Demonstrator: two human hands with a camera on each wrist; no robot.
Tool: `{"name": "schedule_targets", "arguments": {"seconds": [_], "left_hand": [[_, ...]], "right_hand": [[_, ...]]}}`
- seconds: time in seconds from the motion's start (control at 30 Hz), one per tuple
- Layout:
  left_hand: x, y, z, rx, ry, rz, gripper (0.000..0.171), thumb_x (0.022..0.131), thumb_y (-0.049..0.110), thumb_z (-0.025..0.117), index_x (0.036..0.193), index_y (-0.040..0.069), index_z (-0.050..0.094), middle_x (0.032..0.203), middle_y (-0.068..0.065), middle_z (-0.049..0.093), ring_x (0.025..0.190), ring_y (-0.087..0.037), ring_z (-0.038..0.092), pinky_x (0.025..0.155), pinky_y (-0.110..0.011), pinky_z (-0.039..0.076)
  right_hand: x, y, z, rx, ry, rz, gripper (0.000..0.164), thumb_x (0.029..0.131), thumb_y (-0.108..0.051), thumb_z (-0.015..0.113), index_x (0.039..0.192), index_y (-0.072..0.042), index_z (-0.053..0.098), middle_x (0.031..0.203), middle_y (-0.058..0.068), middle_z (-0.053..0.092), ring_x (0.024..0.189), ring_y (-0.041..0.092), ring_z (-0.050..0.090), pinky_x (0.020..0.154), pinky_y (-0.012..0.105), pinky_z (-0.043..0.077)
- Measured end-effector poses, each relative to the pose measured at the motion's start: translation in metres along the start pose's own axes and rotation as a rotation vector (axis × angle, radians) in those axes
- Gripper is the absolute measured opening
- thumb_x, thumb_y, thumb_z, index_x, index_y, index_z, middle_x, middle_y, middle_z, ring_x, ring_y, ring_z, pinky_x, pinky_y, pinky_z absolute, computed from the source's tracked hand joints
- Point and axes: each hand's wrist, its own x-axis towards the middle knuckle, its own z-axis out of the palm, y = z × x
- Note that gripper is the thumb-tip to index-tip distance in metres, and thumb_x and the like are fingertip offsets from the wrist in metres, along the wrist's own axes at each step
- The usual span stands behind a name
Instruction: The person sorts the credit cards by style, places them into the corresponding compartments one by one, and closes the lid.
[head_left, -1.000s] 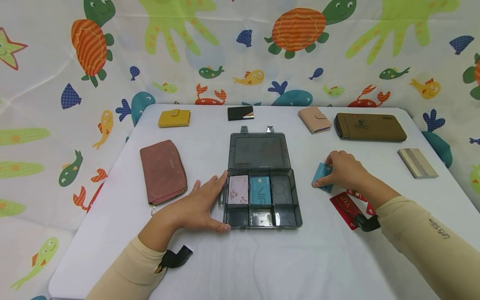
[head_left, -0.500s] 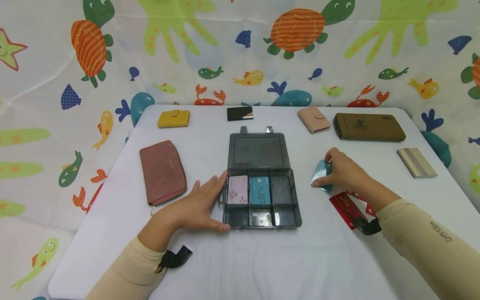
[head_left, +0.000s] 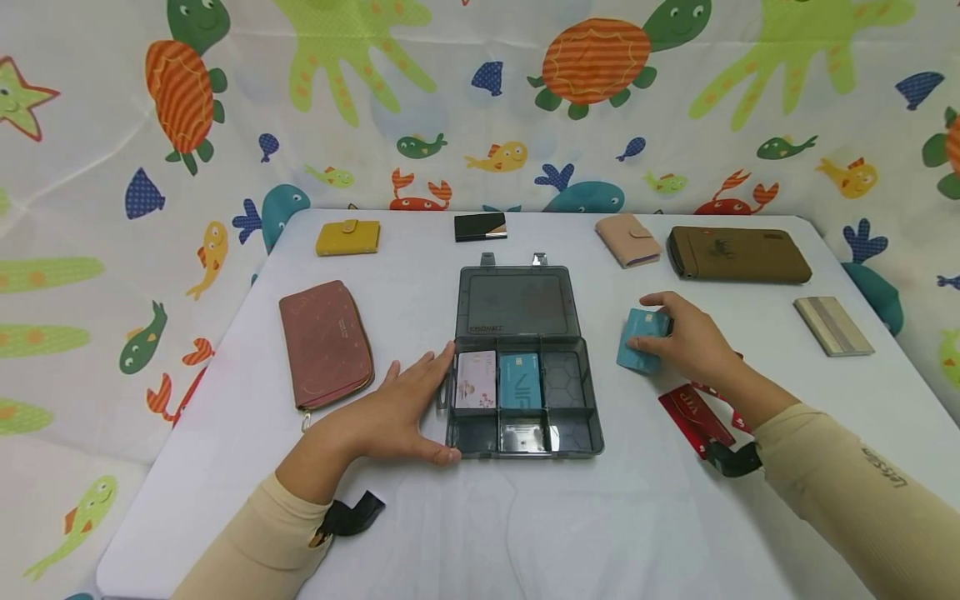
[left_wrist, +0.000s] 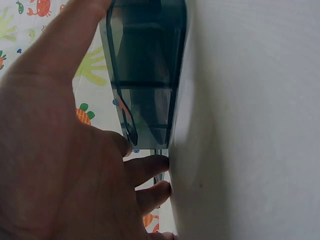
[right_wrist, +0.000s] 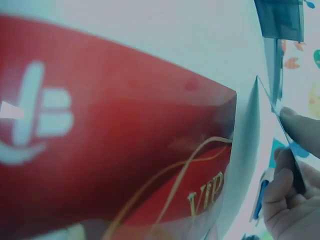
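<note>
My right hand (head_left: 686, 333) pinches a blue card (head_left: 640, 340) between thumb and fingers, to the right of the box; the right wrist view shows this card (right_wrist: 280, 125) edge-on, tilted up. Against the left side of a dark clear compartment box (head_left: 517, 307), lid opened back, rests my left hand (head_left: 401, 408), fingers spread and holding nothing. In the box's back row lie a pink card (head_left: 476, 380) on the left and a blue VIP card (head_left: 521, 382) in the middle. Below my right wrist, red VIP cards (head_left: 693, 415) lie on the table, partly hidden by the arm.
A reddish-brown zip wallet (head_left: 326, 343) lies left of the box. Along the back are a yellow wallet (head_left: 348, 238), a black card holder (head_left: 480, 227), a pink wallet (head_left: 628, 240) and an olive zip wallet (head_left: 738, 254). A beige striped wallet (head_left: 834, 326) lies far right.
My right hand has raised the blue card off the table and shifted it slightly left, its face tilting and catching the light midway. My left hand stays against the box.
</note>
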Motion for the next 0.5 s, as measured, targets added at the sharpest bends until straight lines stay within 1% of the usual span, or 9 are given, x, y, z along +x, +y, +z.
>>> {"name": "schedule_targets", "arguments": {"seconds": [0.1, 0.2, 0.27, 0.33, 0.4, 0.43, 0.5], "left_hand": [[-0.0005, 0.0003, 0.0000, -0.002, 0.002, 0.003, 0.140, 0.067, 0.071, 0.082, 0.165, 0.017, 0.000, 0.168, -0.007, 0.018, 0.155, -0.028, 0.008, 0.119, -0.061, -0.002], [-0.0008, 0.0007, -0.0001, -0.004, 0.003, 0.005, 0.139, 0.067, 0.071, 0.082, 0.165, 0.017, 0.000, 0.168, -0.007, 0.018, 0.155, -0.029, 0.008, 0.119, -0.061, -0.002], [-0.0008, 0.0008, -0.0002, -0.003, 0.000, 0.004, 0.139, 0.067, 0.071, 0.082, 0.165, 0.017, 0.000, 0.168, -0.006, 0.018, 0.155, -0.028, 0.008, 0.119, -0.061, -0.002], [-0.0008, 0.0009, -0.0004, 0.000, -0.004, 0.000, 0.140, 0.067, 0.072, 0.082, 0.165, 0.018, -0.001, 0.168, -0.005, 0.017, 0.155, -0.027, 0.007, 0.119, -0.060, -0.003], [-0.0007, 0.0006, -0.0006, 0.005, -0.007, -0.002, 0.140, 0.066, 0.073, 0.081, 0.165, 0.018, -0.001, 0.169, -0.004, 0.015, 0.155, -0.026, 0.007, 0.119, -0.060, -0.003], [-0.0006, 0.0005, -0.0006, 0.008, -0.009, -0.005, 0.140, 0.066, 0.074, 0.081, 0.165, 0.019, -0.002, 0.169, -0.002, 0.014, 0.155, -0.025, 0.006, 0.120, -0.059, -0.003], [-0.0005, 0.0004, -0.0005, 0.013, -0.011, -0.008, 0.140, 0.066, 0.075, 0.080, 0.165, 0.019, -0.002, 0.169, -0.001, 0.014, 0.155, -0.024, 0.006, 0.120, -0.059, -0.003]], "right_hand": [[-0.0012, 0.0007, 0.0006, 0.027, 0.026, -0.005, 0.067, 0.094, -0.027, 0.076, 0.148, -0.003, 0.043, 0.146, 0.036, 0.043, 0.133, 0.053, 0.042, 0.105, 0.067, 0.038], [-0.0023, 0.0004, 0.0010, 0.052, 0.034, 0.002, 0.060, 0.097, -0.027, 0.073, 0.143, -0.001, 0.046, 0.147, 0.035, 0.043, 0.134, 0.052, 0.042, 0.105, 0.065, 0.038], [-0.0030, 0.0005, 0.0016, 0.070, 0.037, 0.005, 0.053, 0.100, -0.026, 0.068, 0.142, 0.000, 0.046, 0.148, 0.034, 0.043, 0.132, 0.051, 0.043, 0.104, 0.064, 0.040], [-0.0036, 0.0005, 0.0016, 0.105, 0.038, 0.009, 0.047, 0.105, -0.024, 0.059, 0.142, 0.000, 0.045, 0.148, 0.032, 0.042, 0.130, 0.048, 0.045, 0.103, 0.062, 0.042], [-0.0041, 0.0002, 0.0014, 0.148, 0.037, 0.013, 0.044, 0.108, -0.023, 0.051, 0.144, 0.000, 0.043, 0.148, 0.030, 0.042, 0.126, 0.044, 0.046, 0.100, 0.059, 0.045], [-0.0044, 0.0000, 0.0011, 0.169, 0.035, 0.016, 0.043, 0.109, -0.024, 0.047, 0.145, 0.000, 0.042, 0.145, 0.029, 0.044, 0.122, 0.041, 0.047, 0.097, 0.055, 0.047], [-0.0054, -0.0015, 0.0002, 0.207, 0.034, 0.021, 0.044, 0.110, -0.025, 0.044, 0.145, 0.000, 0.040, 0.140, 0.026, 0.048, 0.116, 0.036, 0.048, 0.092, 0.048, 0.048]]}}
